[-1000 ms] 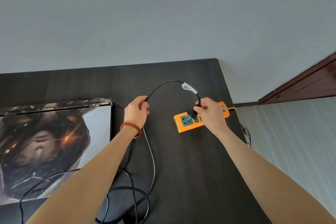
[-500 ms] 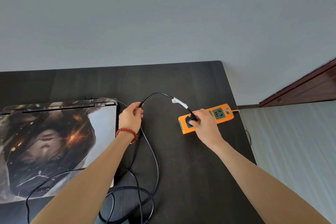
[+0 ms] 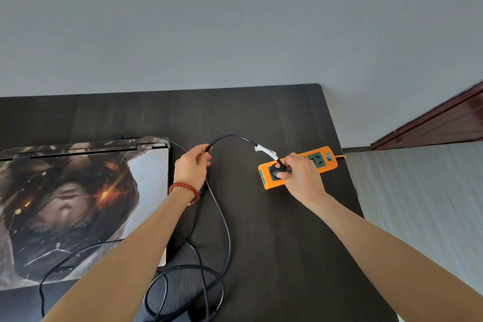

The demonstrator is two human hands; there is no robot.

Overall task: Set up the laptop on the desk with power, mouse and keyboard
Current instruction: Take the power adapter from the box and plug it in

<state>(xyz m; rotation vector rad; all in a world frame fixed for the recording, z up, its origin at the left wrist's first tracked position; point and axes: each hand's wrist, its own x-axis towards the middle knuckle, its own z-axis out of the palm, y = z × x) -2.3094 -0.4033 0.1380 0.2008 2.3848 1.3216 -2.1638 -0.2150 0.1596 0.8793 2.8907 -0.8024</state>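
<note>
Orange power strip near the desk's right edge takes the black plug: the power step.
Head view: right hand pinches the plug at the strip's near socket; left hand grips the cable beside the closed laptop. Next, I judge, press it fully home.

The right hand covers the orange plastic power strip's middle; the picture-skinned closed laptop runs off the left edge.

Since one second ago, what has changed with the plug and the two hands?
The right hand brought the black plug down onto the orange power strip, at the socket nearest its left end. The cable arch sank lower. The left hand still holds the cable; laptop and strip stayed put.
</note>
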